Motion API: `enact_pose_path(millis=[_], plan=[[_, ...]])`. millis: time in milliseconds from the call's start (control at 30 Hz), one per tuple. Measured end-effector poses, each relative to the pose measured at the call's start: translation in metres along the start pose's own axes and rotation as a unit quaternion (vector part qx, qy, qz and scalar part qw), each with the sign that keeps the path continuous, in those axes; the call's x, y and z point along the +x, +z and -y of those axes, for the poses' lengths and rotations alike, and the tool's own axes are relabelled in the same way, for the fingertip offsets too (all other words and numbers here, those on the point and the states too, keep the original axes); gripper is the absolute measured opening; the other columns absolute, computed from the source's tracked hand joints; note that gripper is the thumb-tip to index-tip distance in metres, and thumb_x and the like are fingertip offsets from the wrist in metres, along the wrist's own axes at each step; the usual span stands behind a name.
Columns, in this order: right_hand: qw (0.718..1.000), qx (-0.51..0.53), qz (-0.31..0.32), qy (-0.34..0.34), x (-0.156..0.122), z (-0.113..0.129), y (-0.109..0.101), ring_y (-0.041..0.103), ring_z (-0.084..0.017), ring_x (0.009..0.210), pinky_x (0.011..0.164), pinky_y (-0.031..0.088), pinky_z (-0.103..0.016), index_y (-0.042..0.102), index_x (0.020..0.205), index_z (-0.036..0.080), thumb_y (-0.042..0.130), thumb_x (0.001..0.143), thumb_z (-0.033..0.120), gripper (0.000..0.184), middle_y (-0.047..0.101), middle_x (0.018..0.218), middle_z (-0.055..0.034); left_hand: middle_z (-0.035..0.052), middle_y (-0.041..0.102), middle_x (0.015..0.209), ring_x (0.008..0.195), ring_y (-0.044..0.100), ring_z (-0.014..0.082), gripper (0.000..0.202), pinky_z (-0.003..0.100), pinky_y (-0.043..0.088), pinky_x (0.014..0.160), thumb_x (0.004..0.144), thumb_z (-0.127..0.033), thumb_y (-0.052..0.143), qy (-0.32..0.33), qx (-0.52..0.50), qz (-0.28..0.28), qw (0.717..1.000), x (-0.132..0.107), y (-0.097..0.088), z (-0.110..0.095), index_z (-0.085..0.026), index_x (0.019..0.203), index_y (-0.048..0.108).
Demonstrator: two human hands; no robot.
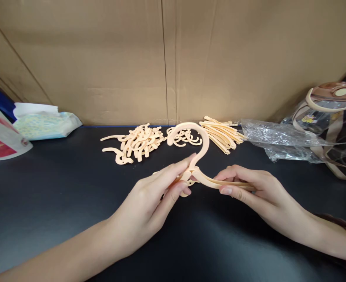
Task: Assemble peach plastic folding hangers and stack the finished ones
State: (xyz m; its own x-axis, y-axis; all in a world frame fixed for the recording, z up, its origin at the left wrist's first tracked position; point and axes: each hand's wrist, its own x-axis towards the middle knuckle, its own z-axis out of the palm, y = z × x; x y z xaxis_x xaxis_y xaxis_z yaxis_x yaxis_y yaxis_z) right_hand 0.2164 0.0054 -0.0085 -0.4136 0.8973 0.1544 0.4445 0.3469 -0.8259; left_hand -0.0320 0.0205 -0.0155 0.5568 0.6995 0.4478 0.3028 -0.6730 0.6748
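A peach-coloured plastic clothes hanger [203, 147], its hook pointing up, is held above the black table by both hands. My left hand [158, 196] pinches it just below the hook, thumb in front; the left part of the hanger is mostly hidden by those fingers. My right hand [255, 192] closes around the hanger's right arm, thumb along the near side. Behind the hanger lie a pile of curved peach pieces [143, 141], a small group of hook pieces [180, 137] and a stack of long slim arm pieces [221, 133].
A tissue pack [48, 121] and a white and red cup [2, 133] stand at the left. Crumpled clear plastic bags [284, 139] lie at the right beside a strapped water bottle [322, 109]. A cardboard wall [116, 58] closes off the back of the table [73, 203].
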Motion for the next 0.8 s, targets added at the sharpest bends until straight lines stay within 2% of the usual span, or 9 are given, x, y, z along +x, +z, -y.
enact_pose_path(millis=[100,167,267,367,467,533,633,700,800], plan=[[0.999,0.000,-0.037,-0.017,0.000,-0.005,-0.003,0.057,-0.008,0.076,0.066,0.045,-0.016,0.065,0.102,0.031,0.057,0.095,0.036,0.010,0.065,0.088,0.0058,0.0010,0.069,0.111,0.085,0.070,0.0075,0.046,0.013,0.055,0.079,0.100,-0.016,0.045,-0.003,0.019,-0.006,1.000,0.001,-0.004,0.001,-0.022,0.145,0.038],[0.996,-0.009,-0.080,-0.028,0.002,-0.010,-0.006,0.056,-0.007,0.070,0.062,0.044,-0.015,0.065,0.101,0.032,0.059,0.094,0.035,0.009,0.064,0.082,0.0059,0.0028,0.070,0.109,0.085,0.070,0.0108,0.038,0.018,0.056,0.078,0.099,-0.017,0.048,0.023,0.114,-0.018,0.993,0.004,-0.009,0.003,-0.018,0.137,0.048],[0.985,0.005,-0.165,-0.044,0.008,-0.013,-0.011,0.055,-0.008,0.064,0.058,0.044,-0.017,0.064,0.097,0.029,0.064,0.090,0.035,0.009,0.061,0.072,0.0054,0.0069,0.071,0.099,0.083,0.068,0.0175,0.031,0.028,0.054,0.072,0.098,-0.016,0.048,0.094,0.294,-0.035,0.951,0.008,-0.019,0.008,-0.011,0.127,0.056],[0.968,0.056,-0.241,-0.049,0.014,-0.014,-0.015,0.054,-0.011,0.058,0.056,0.045,-0.021,0.057,0.095,0.027,0.069,0.084,0.036,0.018,0.059,0.063,0.0060,0.0106,0.071,0.104,0.092,0.067,0.0212,0.030,0.032,0.052,0.079,0.098,-0.013,0.046,0.135,0.387,-0.059,0.910,0.013,-0.029,0.014,-0.007,0.125,0.057],[0.962,0.069,-0.260,-0.049,0.016,-0.014,-0.016,0.055,-0.015,0.058,0.054,0.044,-0.025,0.050,0.100,0.028,0.068,0.085,0.036,0.025,0.057,0.058,0.0062,0.0119,0.071,0.109,0.097,0.066,0.0219,0.028,0.032,0.050,0.084,0.097,-0.012,0.048,0.148,0.429,-0.098,0.886,0.016,-0.034,0.016,-0.006,0.122,0.059],[0.961,0.050,-0.261,-0.071,0.015,-0.015,-0.016,0.058,-0.016,0.063,0.056,0.046,-0.026,0.049,0.106,0.029,0.067,0.086,0.034,0.027,0.061,0.067,0.0046,0.0102,0.073,0.105,0.092,0.067,0.0228,0.024,0.034,0.049,0.081,0.097,-0.013,0.050,0.153,0.461,-0.116,0.867,0.017,-0.034,0.016,-0.007,0.117,0.062],[0.949,-0.027,-0.278,-0.146,0.014,-0.017,-0.020,0.060,-0.017,0.076,0.069,0.052,-0.033,0.048,0.117,0.030,0.067,0.085,0.027,0.037,0.062,0.093,0.0000,0.0067,0.075,0.097,0.085,0.067,0.0231,0.021,0.035,0.046,0.075,0.096,-0.014,0.053,0.151,0.494,-0.121,0.848,0.018,-0.035,0.015,-0.010,0.113,0.065],[0.923,-0.144,-0.292,-0.206,0.011,-0.016,-0.022,0.061,-0.022,0.091,0.083,0.051,-0.042,0.048,0.124,0.031,0.068,0.085,0.025,0.045,0.060,0.110,-0.0043,0.0053,0.075,0.092,0.081,0.067,0.0220,0.021,0.034,0.044,0.071,0.096,-0.015,0.054,0.145,0.495,-0.120,0.848,0.018,-0.035,0.013,-0.011,0.113,0.066],[0.834,-0.380,-0.311,-0.252,0.002,-0.008,-0.025,0.053,-0.033,0.118,0.101,0.041,-0.055,0.052,0.126,0.034,0.068,0.085,0.023,0.046,0.053,0.134,-0.0075,0.0039,0.074,0.088,0.078,0.067,0.0206,0.022,0.033,0.042,0.068,0.097,-0.018,0.053,0.147,0.487,-0.118,0.853,0.016,-0.034,0.011,-0.012,0.115,0.065]])
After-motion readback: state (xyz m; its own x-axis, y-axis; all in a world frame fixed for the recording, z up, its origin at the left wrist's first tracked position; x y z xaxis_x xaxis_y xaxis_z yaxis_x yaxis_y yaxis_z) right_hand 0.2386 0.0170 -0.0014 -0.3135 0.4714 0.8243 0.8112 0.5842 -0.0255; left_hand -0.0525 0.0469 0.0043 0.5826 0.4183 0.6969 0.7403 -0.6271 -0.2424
